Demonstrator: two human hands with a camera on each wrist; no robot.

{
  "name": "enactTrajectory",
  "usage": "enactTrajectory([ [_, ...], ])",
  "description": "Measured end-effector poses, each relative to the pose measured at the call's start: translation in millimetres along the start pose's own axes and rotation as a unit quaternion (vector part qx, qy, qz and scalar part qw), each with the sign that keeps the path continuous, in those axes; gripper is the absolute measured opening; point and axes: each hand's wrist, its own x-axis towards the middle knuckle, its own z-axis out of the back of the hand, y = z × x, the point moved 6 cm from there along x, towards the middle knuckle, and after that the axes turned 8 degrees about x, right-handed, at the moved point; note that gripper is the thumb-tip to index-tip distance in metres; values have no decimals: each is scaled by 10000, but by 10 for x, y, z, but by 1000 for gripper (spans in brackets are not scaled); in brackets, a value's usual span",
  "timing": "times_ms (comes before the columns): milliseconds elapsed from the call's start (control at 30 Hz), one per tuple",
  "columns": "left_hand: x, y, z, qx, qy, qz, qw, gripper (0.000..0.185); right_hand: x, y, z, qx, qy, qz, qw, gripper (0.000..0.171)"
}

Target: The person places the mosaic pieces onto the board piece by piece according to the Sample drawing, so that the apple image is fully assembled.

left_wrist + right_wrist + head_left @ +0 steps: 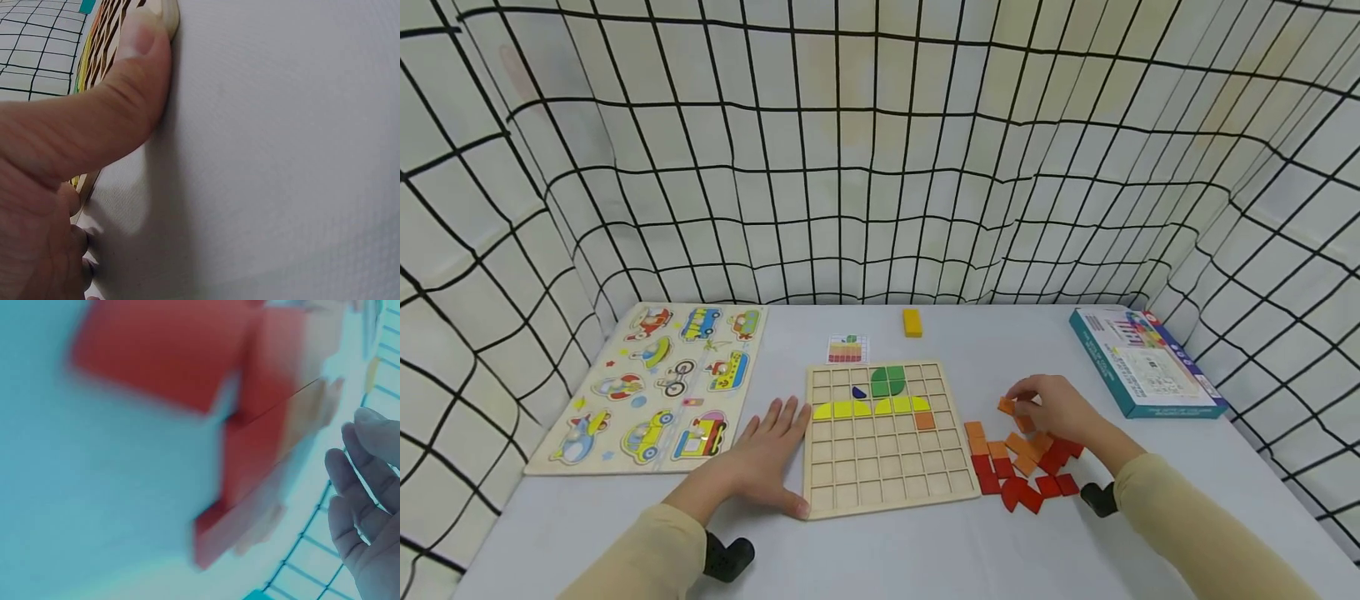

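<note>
Wooden grid board [880, 469]: pale, lying flat, partly filled. Green pieces [887, 382] near far edge; small dark-blue piece [859, 392] just left. Nearer, row of rounded yellow pieces [901, 405]; single orange square [925, 421] seated under row's right end. Right of board, loose cluster: orange pieces [1021, 444], red pieces [1031, 498] mostly nearer.

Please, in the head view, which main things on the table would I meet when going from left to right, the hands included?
Puzzle → left hand → grid board → right hand → box.
</note>
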Motion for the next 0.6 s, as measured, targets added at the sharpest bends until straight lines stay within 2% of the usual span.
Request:
enactTrajectory([
  [167, 7, 1, -3, 33, 10, 19, 10000, 134, 23, -125, -16, -192, 17, -157, 9997, 27],
  [333, 23, 11, -19, 58, 23, 32, 10000, 135, 99, -80, -71, -430, 67, -346, 9985, 28],
  [600, 14, 7, -4, 72, 69, 79, 9999, 135, 84, 11, -86, 49, -89, -364, 9993, 18],
])
